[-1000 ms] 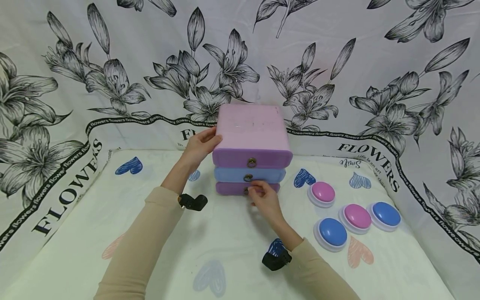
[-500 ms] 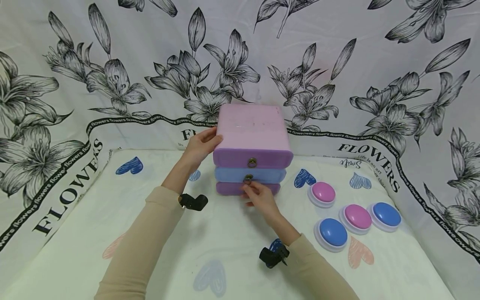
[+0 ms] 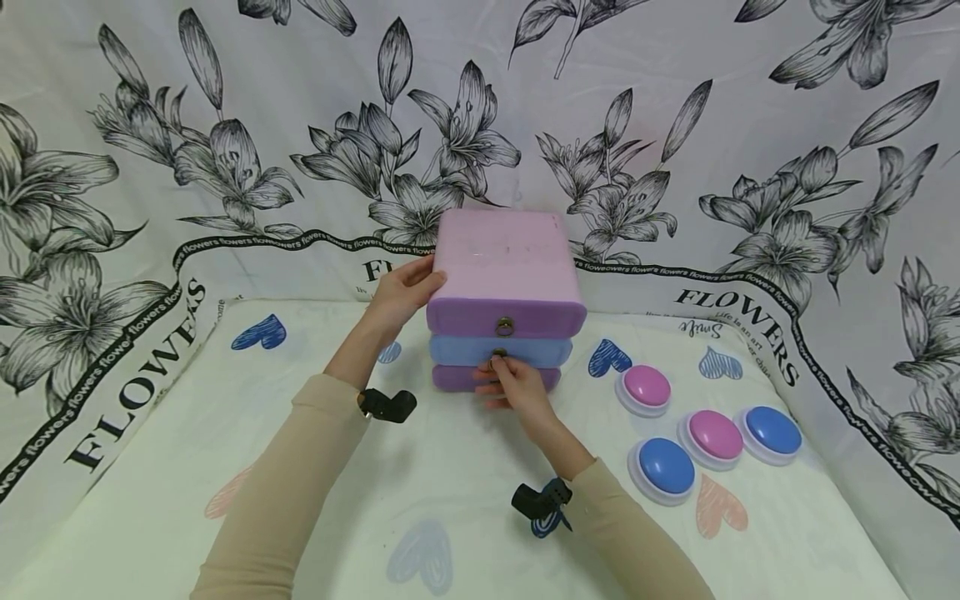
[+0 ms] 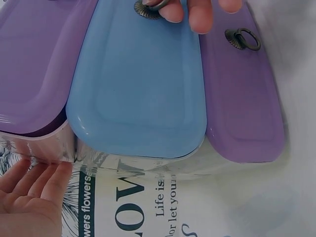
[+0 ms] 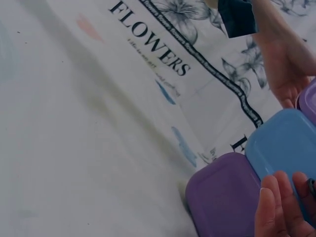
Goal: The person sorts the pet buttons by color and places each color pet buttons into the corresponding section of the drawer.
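Note:
A small chest of three stacked drawers stands at the back: a purple top drawer (image 3: 465,318) under a pink lid (image 3: 510,250), a blue middle drawer (image 4: 138,89), and a purple bottom drawer (image 4: 242,98). Each front has a bronze ring pull. My left hand (image 3: 405,287) lies against the left side of the top unit, fingers extended along its pink wall in the left wrist view. My right hand (image 3: 521,392) pinches the blue drawer's ring pull (image 4: 159,5) between thumb and index finger, its other fingers loosely spread before the bottom drawer. The bottom ring pull (image 4: 243,39) hangs untouched.
Right of the chest sit two pink push buttons (image 3: 647,386) and two blue push buttons (image 3: 667,466) on white bases. A white cloth with hearts (image 3: 420,557) covers the table, and a flower-printed sheet (image 3: 337,83) hangs behind.
My right hand has moved up from the bottom drawer's ring pull to the blue drawer's ring pull. The left hand stays at the chest's side. The drawers look unmoved.

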`<state>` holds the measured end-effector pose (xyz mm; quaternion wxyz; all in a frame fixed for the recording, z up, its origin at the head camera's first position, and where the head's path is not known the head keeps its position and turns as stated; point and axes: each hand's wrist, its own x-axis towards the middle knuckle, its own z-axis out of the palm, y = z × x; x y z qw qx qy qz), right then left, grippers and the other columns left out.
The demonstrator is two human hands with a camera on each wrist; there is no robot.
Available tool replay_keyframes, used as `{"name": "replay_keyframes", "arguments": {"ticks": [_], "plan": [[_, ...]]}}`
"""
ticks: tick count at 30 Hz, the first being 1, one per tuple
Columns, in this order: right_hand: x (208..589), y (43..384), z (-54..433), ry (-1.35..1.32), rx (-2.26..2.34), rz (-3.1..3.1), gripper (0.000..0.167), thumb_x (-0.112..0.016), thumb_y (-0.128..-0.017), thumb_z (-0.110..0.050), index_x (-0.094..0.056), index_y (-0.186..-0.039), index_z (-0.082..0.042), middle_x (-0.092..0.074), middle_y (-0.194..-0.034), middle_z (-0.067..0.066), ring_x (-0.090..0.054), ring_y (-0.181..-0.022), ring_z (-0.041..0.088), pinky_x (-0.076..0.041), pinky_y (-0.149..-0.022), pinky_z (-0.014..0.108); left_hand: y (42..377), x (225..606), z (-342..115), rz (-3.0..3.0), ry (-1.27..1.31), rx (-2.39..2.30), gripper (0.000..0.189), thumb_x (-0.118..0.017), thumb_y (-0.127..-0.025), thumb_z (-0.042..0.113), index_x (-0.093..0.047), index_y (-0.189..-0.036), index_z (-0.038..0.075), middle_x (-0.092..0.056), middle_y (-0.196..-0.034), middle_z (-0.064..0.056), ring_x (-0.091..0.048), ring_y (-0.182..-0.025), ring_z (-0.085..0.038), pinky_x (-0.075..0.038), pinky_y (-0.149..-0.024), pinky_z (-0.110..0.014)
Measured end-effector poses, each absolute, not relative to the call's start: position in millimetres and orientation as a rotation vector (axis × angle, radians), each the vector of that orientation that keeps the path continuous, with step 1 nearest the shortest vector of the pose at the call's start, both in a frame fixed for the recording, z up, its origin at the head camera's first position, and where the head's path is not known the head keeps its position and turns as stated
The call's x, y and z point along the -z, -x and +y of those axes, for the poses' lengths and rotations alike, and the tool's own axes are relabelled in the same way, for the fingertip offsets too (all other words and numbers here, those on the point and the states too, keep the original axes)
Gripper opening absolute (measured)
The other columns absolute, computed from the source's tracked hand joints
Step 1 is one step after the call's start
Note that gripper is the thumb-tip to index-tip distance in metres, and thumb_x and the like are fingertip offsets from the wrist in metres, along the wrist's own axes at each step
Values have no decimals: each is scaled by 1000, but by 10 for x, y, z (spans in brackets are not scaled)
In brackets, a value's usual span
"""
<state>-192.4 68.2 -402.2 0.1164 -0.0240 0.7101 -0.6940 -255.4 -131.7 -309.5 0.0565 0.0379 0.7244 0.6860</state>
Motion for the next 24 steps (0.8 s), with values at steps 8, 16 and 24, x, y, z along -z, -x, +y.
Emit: {"name": "replay_keyframes", "arguments": {"ticks": [8, 16, 24], "plan": [[4010, 1893, 697, 67, 1979, 2144, 38, -41, -100, -26, -61, -108, 6, -69, -96, 18, -68, -81, 30, -57, -66, 40, 2643, 3206, -1333, 2221, -112, -2081, 60, -62, -88, 31, -39, -141, 15, -44, -141, -5, -47, -123, -17, -41, -102, -32], [4013, 1895, 713, 63, 1950, 2183, 38, -42, -99, -25, -60, -107, 8, -69, -84, 13, -68, -71, 23, -57, -61, 38, 2683, 3240, -1339, 2219, -116, -2091, 60, -63, -87, 32, -40, -140, 15, -44, -141, -4, -47, -123, -16, -41, -102, -32], [4053, 1905, 716, 70, 1924, 2224, 38, -42, -99, -24, -60, -106, 8, -69, -80, 14, -68, -69, 23, -57, -58, 35, 2542, 3073, -1309, 2214, -106, -2065, 58, -59, -91, 25, -36, -142, 10, -41, -143, -8, -45, -126, -19, -40, -103, -33]]}}
